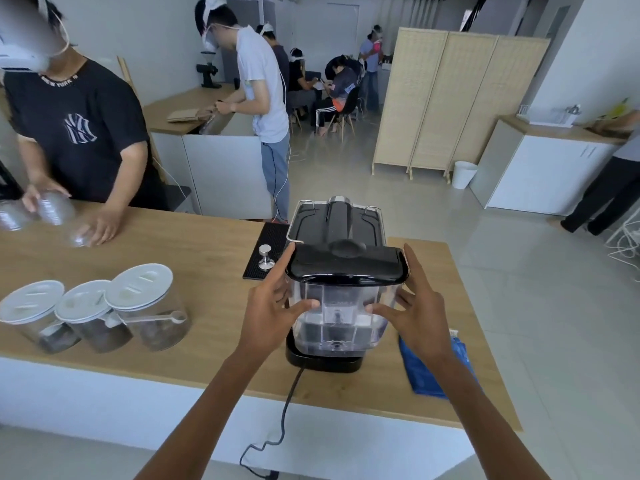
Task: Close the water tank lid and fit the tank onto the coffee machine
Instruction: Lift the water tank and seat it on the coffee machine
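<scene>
Power cord (287,403): black, hangs off the near edge of the desk (207,348) below the hands and runs up to the machine base.

Left hand (273,306): fingers spread, thumb across the near face of the tank, forefinger raised along the lid's left corner. Open grasp, pressed on the tank's left side.

Right hand (415,313): mirrors the left, thumb on the near face, forefinger up by the lid's right corner. The two-sided hold likely keeps the tank level while it is guided down.

Water tank (341,320): clear plastic, between both hands, upright, standing at the rear of the machine over its black base. Whether it is fully seated cannot be told.

Tank lid (346,266): black, lying flat on the tank, apparently shut.

Blue cloth (426,372): on the desk just under the right wrist.

Three jars (93,313): white-lidded, in a row well left of the left hand.

Coffee machine (337,223): just beyond the fingertips, its back towards the wearer.

Tamper (266,258): on a black mat (268,233), beyond the left hand.
</scene>
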The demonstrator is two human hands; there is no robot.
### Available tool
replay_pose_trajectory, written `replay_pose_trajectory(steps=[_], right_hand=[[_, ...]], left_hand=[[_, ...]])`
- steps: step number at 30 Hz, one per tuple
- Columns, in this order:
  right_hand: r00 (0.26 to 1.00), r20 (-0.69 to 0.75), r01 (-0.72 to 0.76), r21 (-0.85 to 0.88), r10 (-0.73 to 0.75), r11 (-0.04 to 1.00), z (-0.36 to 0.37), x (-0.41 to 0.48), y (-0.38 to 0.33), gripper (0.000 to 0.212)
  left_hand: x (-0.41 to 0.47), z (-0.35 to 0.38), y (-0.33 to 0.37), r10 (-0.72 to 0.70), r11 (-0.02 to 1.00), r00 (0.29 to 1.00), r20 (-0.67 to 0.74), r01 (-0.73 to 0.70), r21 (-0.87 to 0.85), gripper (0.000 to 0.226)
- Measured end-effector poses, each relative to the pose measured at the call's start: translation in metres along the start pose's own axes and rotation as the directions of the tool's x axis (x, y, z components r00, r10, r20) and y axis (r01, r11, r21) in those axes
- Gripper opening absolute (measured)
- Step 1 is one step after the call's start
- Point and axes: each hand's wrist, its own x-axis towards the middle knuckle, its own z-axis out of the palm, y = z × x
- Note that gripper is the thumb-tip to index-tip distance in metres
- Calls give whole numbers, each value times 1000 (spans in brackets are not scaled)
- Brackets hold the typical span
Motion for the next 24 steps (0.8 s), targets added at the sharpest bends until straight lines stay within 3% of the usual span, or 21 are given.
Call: replay_pose_trajectory(steps=[17, 24], right_hand=[[988, -119, -108, -132, 93, 985, 45, -3, 8, 109], [984, -129, -143, -149, 124, 978, 48, -6, 12, 108]], left_hand=[[13, -8, -44, 39, 998, 999, -10, -40, -40, 94], [13, -6, -59, 13, 1000, 1000, -23, -12, 18, 93]])
